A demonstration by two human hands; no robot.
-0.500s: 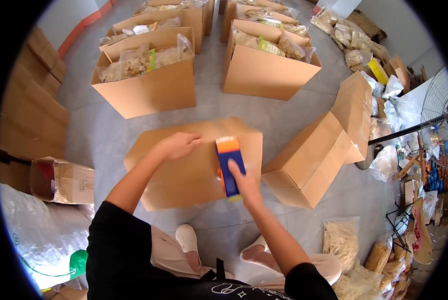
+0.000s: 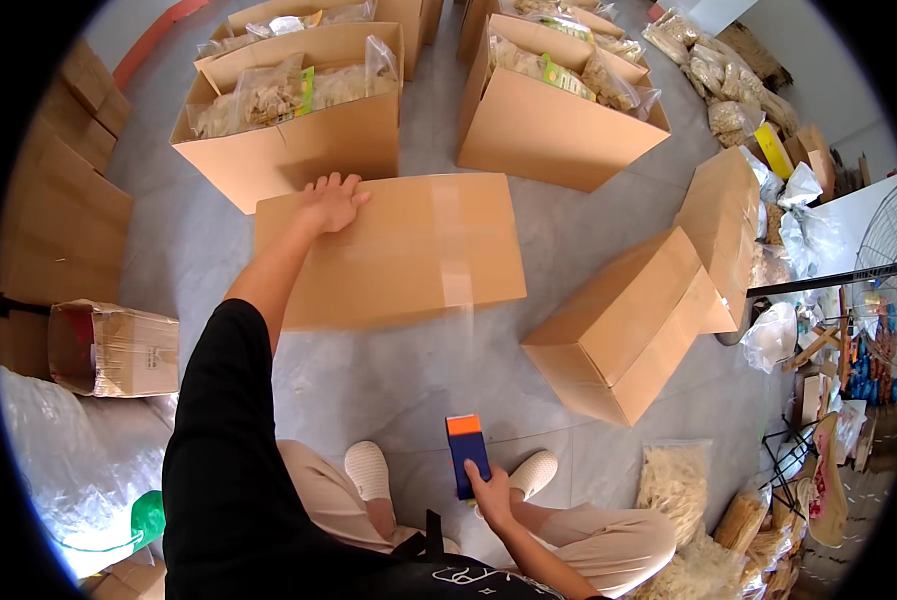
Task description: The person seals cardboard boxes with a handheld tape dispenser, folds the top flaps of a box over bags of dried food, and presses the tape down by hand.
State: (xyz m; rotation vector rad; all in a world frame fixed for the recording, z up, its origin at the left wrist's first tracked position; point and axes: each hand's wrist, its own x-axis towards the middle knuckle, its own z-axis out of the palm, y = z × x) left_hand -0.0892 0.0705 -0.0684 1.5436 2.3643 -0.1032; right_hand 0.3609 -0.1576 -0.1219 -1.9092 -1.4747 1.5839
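Observation:
A closed brown cardboard box [image 2: 389, 265] sits on the floor in front of me. My left hand [image 2: 334, 203] rests on its far left part, fingers spread and holding nothing. Low in front of my body, my right hand [image 2: 489, 490] is wrapped round a blue and orange tape dispenser [image 2: 468, 455], well apart from the box. A strip of clear tape [image 2: 457, 285] runs across the box and hangs past its near edge toward the dispenser; its lower end is too faint to follow.
Open boxes filled with bagged goods stand ahead, at left [image 2: 299, 145] and right [image 2: 559, 125]. Two closed boxes [image 2: 619, 320] lie to the right. A worn carton [image 2: 129, 350] is at left. Bagged goods [image 2: 674, 485] lie near my right foot; a fan [image 2: 889, 250] stands far right.
My right hand has pulled the tape dispenser from over the box back toward my body. My left hand has shifted farther away, and the box now sits farther forward.

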